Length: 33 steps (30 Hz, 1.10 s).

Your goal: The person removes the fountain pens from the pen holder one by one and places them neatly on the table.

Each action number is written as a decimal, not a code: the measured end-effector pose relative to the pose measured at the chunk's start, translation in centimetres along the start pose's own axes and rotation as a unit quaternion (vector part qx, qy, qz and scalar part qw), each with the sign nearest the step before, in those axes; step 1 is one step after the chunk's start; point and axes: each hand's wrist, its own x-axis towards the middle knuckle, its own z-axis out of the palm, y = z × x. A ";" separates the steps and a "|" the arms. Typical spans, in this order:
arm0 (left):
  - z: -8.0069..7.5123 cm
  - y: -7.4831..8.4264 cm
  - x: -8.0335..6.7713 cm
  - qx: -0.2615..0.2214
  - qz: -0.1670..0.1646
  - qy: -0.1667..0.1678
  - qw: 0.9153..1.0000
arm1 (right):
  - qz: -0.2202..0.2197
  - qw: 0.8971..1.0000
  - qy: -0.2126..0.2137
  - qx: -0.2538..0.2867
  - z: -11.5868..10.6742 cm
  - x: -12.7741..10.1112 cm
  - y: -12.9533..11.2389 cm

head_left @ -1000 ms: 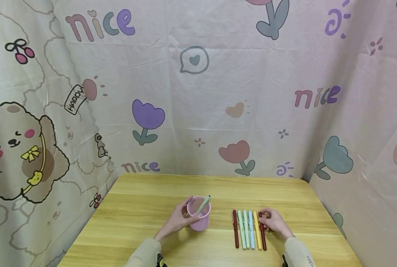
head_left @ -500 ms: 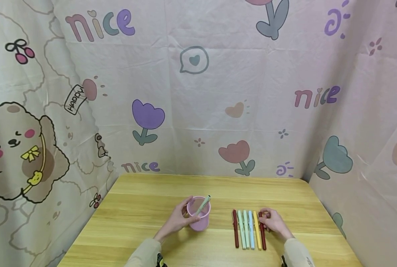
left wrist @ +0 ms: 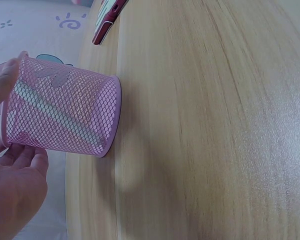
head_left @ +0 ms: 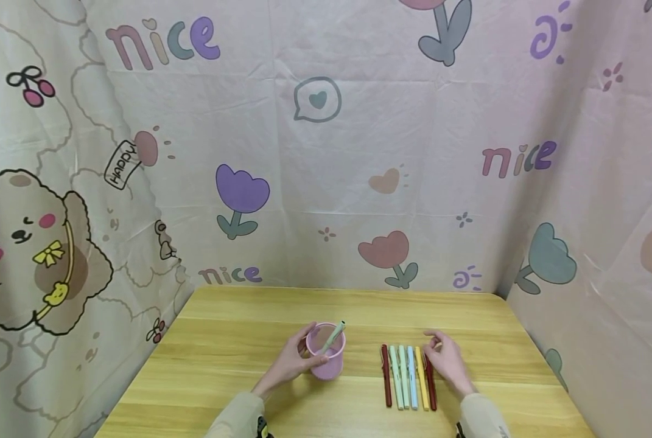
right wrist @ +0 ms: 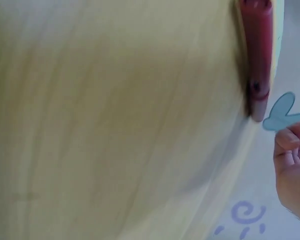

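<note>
My left hand grips a pink mesh pen cup near its rim, thumb on the near side. The cup stands upright on the table, and a light green pen leans inside it, visible through the mesh in the left wrist view. My right hand hovers over the top end of a dark red pen with loosely bent fingers, holding nothing. In the right wrist view a gap shows between that hand and the red pen. This pen lies at the right end of a row.
Left of it, side by side, lie a yellow pen, a light blue pen, two light green pens and another dark red pen. The wooden table ends at a printed cloth backdrop.
My right hand has come off the right-hand red pen and risen slightly, its fingers loosening. The left hand and cup hold their place.
</note>
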 end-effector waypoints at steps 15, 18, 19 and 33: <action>-0.1 -0.1 0.2 -0.002 0.005 -0.003 1.000 | -0.091 0.992 -0.024 0.081 4.9 0.0 -6.4; 0.0 -0.2 0.2 0.001 0.001 -0.001 1.000 | -0.103 0.989 -0.041 0.100 6.1 0.0 -7.8; 0.0 -0.2 0.2 0.003 0.001 0.000 1.000 | -0.104 0.988 -0.048 0.104 6.4 0.0 -8.3; 0.0 -0.2 0.0 0.002 0.006 0.002 1.000 | -0.167 0.970 -0.156 0.083 9.8 0.5 -11.0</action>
